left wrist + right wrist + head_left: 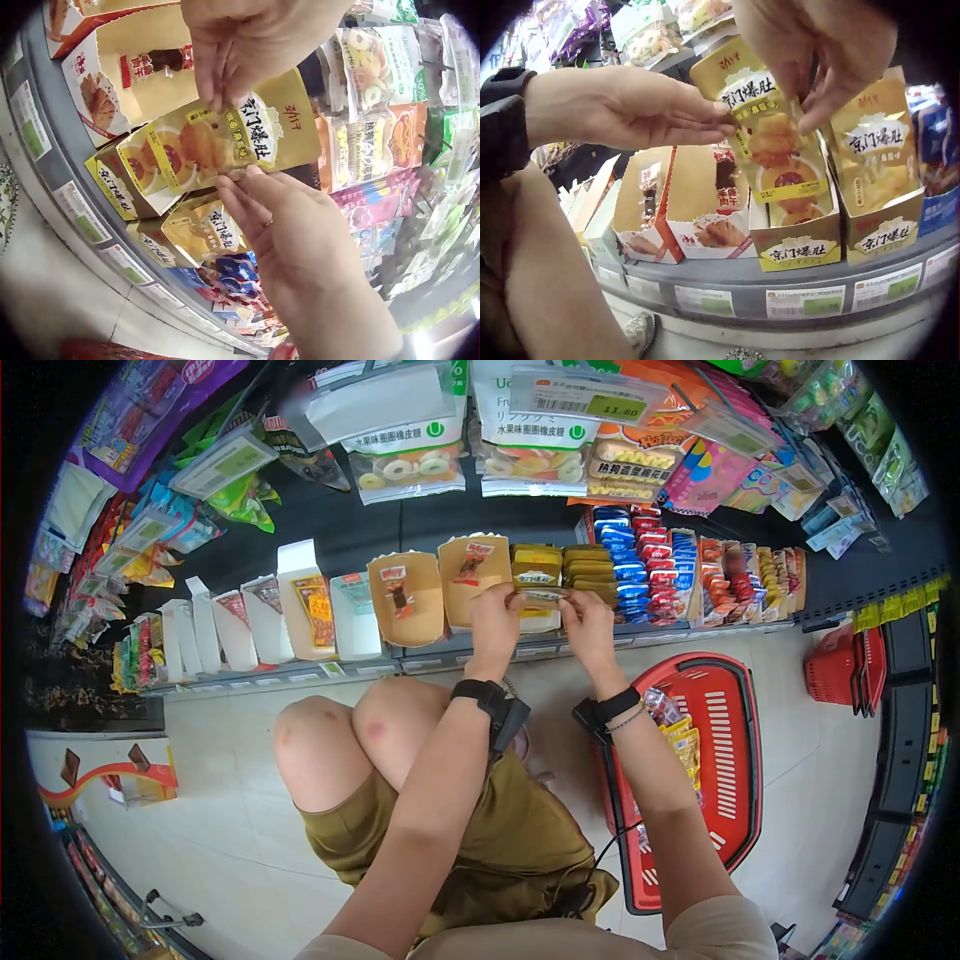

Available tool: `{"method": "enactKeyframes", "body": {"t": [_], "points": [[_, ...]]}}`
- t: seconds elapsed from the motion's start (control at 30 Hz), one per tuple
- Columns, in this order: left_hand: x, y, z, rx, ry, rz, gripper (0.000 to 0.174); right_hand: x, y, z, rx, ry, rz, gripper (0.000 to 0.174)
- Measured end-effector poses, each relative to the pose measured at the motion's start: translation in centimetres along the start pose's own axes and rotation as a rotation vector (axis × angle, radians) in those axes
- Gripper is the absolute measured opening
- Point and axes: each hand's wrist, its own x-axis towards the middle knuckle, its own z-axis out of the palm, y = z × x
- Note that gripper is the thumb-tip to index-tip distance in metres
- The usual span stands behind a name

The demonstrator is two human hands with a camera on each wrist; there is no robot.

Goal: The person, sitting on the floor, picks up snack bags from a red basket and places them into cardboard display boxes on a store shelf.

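Both hands hold a gold snack pouch (772,135) by its opposite long edges, above an open display box (799,253) of the same pouches. My left hand (495,622) pinches the left edge; in the right wrist view that hand (630,109) comes in from the left with its fingers at the pouch. My right hand (590,628) pinches the right edge, with thumb and fingertips at the side in the left wrist view (292,232). The pouch's lower end overlaps the box opening. A second gold display box (885,238) with similar pouches stands just to the right.
Brown open boxes (405,600) with a few small red packets stand left of the hands. Blue packs (625,575) fill the shelf to the right. Hanging candy bags (410,460) sit above. A red shopping basket (740,760) with packets inside stands on the floor.
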Motion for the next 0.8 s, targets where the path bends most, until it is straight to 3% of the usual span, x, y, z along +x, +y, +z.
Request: {"method": "enactKeyframes", "body": {"t": [0.07, 0.2, 0.27, 0.33, 0.57, 0.7, 0.8], "points": [[0.0, 0.0, 0.1, 0.011, -0.016, -0.005, 0.014, 0.1, 0.9, 0.1, -0.141, -0.020, -0.121, 0.019], [0.1, -0.3, 0.6, 0.082, -0.056, -0.012, 0.013, -0.1, 1.9, 0.8, -0.249, -0.048, -0.152, 0.023], [0.1, -0.2, 0.7, 0.110, -0.077, -0.032, 0.014, -0.2, 2.0, 1.1, -0.054, -0.037, -0.009, 0.029], [0.0, -0.7, 1.2, -0.100, 0.002, -0.059, 0.023, -0.2, 2.0, 1.0, -0.046, -0.035, 0.005, 0.031], [0.3, -1.0, 2.0, -0.165, 0.100, -0.040, 0.028, -0.2, 2.0, 0.9, -0.047, -0.137, 0.021, 0.033], [-0.2, 1.6, 2.1, -0.180, 0.051, 0.032, 0.023, -1.4, -2.8, -4.7, -0.072, -0.281, 0.060, 0.031], [-2.0, 7.5, 2.9, -0.288, -0.068, 0.098, 0.019, -3.4, -4.4, -11.8, 0.341, -0.276, 0.166, 0.032]]}}
